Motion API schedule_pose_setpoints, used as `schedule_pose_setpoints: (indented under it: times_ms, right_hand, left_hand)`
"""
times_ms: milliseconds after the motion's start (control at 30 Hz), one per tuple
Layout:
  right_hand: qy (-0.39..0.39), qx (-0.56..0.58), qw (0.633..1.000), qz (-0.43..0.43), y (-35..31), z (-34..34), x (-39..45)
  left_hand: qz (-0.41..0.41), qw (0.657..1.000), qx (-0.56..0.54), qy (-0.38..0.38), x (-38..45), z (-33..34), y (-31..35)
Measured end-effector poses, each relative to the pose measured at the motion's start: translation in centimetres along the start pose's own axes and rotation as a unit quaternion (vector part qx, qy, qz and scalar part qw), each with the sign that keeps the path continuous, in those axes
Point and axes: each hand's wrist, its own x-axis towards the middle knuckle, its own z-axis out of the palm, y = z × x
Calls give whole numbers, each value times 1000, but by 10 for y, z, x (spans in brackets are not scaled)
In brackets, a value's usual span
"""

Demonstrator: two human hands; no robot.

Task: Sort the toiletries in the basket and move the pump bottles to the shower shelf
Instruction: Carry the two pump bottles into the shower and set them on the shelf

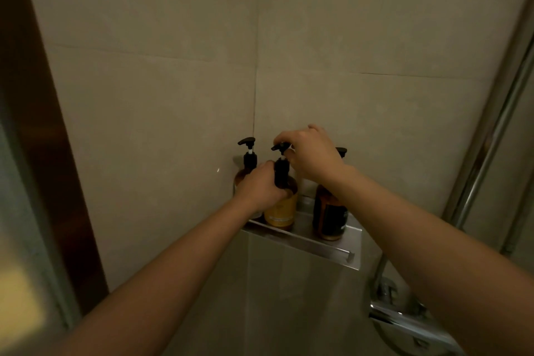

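Observation:
Three amber pump bottles stand on the metal shower shelf point(332, 248) in the tiled corner. My left hand point(260, 186) grips the neck and shoulder of the middle bottle point(281, 212), which has a yellow label. My right hand point(310, 153) pinches that bottle's black pump head. The left bottle point(248, 157) stands against the wall, its body mostly hidden behind my left hand. The right bottle point(329, 214) has a dark label and its pump top is partly hidden by my right wrist. The basket is out of sight.
A chrome shower rail point(491, 159) runs up the right side, with the mixer valve point(404, 318) below the shelf at lower right. A dark wooden door frame point(43, 124) stands at the left. Tiled walls meet behind the shelf.

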Motion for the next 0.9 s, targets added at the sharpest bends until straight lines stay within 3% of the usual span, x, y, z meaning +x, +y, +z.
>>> schedule_pose_setpoints:
  times_ms: [300,633,900]
  right_hand:
    - [20,5,1000,8,18,-1,-12]
    - [11,-24,997,71,58,-25,-44]
    - [2,-7,995,96,73,-32,-57]
  left_hand:
    - [-5,993,13,119,-18,-4,9]
    - [83,996,-11,-21,-22,46,43]
    - [3,1000,4,23,-11,79,74]
